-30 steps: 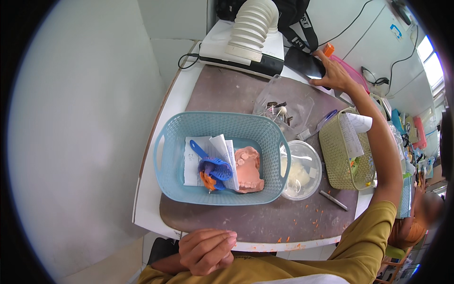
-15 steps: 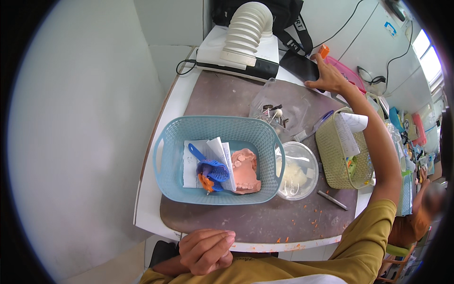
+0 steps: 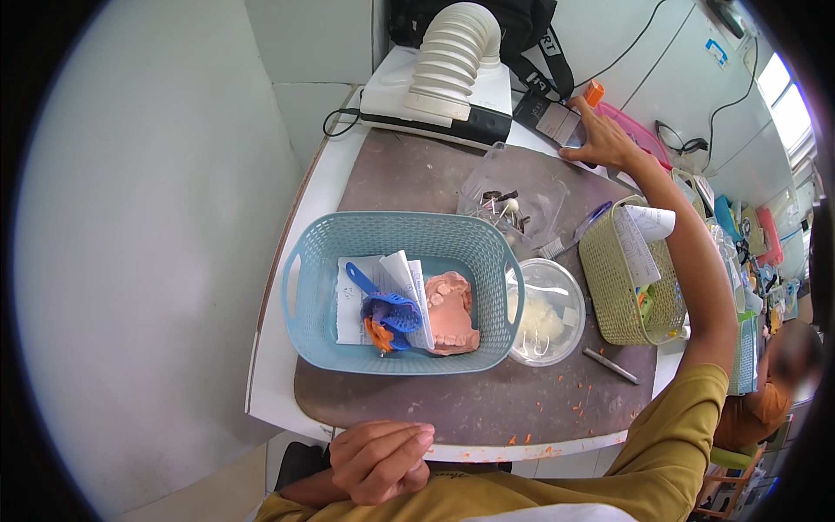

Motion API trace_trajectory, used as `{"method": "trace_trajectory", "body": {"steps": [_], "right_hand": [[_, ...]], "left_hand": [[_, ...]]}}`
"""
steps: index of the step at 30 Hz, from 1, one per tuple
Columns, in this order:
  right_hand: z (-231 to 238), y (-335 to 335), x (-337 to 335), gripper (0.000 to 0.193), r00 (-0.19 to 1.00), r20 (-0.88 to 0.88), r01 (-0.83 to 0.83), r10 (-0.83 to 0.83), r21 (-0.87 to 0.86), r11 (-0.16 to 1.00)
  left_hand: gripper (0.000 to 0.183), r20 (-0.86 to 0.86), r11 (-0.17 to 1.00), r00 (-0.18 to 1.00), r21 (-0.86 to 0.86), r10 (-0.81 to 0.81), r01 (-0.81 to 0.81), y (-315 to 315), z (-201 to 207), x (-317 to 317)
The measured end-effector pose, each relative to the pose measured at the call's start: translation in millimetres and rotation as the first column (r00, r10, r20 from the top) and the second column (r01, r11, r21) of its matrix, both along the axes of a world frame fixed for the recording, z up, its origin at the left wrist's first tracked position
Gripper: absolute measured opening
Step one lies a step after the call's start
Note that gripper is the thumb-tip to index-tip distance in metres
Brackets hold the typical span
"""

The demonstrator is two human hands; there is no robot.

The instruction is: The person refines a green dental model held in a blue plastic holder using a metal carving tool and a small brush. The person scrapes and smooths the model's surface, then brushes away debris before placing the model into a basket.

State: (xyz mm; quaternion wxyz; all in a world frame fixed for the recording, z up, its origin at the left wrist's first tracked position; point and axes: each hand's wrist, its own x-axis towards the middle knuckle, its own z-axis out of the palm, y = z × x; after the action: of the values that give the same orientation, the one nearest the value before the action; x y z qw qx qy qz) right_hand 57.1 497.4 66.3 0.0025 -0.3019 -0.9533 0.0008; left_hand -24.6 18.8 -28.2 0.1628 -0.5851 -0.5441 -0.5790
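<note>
My right hand [image 3: 607, 139] reaches to the back right, fingers and thumb spread around the right end of a dark phone [image 3: 548, 120] with its screen lit. Near the table's front edge hovers my left hand [image 3: 381, 461], fingers curled closed, nothing visible in it. In front of me stands a light blue plastic basket [image 3: 400, 365]. It holds a pink dental cast [image 3: 452, 317], a blue impression tray [image 3: 396, 315] with orange material on it, and folded papers [image 3: 407, 283].
Right of the blue basket are a round clear tub [image 3: 570, 287] with pale contents, a metal rod [image 3: 611, 366] and a green basket [image 3: 600, 287]. Behind sit a clear box [image 3: 544, 187] of small tools and a white machine with a ribbed hose [image 3: 457, 61]. A co-worker [image 3: 765, 409] is far right.
The phone's dark screen has lit up under my right hand, which has barely moved. My left hand stays put. The co-worker at far right has shifted slightly.
</note>
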Motion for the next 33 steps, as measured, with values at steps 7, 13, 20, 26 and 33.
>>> {"method": "trace_trajectory", "body": {"steps": [7,13,20,26,33], "right_hand": [[-3,0,0,0.087,0.999,-0.037,-0.012,0.014,0.038,0.999],[-18,26,6,0.087,0.997,-0.07,-0.038,0.045,0.09,0.995],[-21,29,4,0.085,0.997,-0.059,-0.045,0.049,0.069,0.997],[-21,36,10,0.082,0.998,0.005,-0.06,0.059,0.053,0.997],[44,35,25,0.045,0.984,-0.138,-0.101,0.109,0.06,0.993]], "left_hand": [[0.015,0.0,1.0,1.0,-0.001,-0.007,0.007,1,0,-1],[0.016,-0.008,1.0,1.0,0.001,-0.017,0.017,1,0,-1],[0.016,-0.006,1.0,1.0,0.001,-0.008,0.008,0,0,-2],[0.013,-0.041,0.999,0.999,0.035,0.024,-0.022,3,-2,-1],[0.021,-0.07,0.994,0.995,-0.076,0.076,-0.081,-4,-4,8]]}}
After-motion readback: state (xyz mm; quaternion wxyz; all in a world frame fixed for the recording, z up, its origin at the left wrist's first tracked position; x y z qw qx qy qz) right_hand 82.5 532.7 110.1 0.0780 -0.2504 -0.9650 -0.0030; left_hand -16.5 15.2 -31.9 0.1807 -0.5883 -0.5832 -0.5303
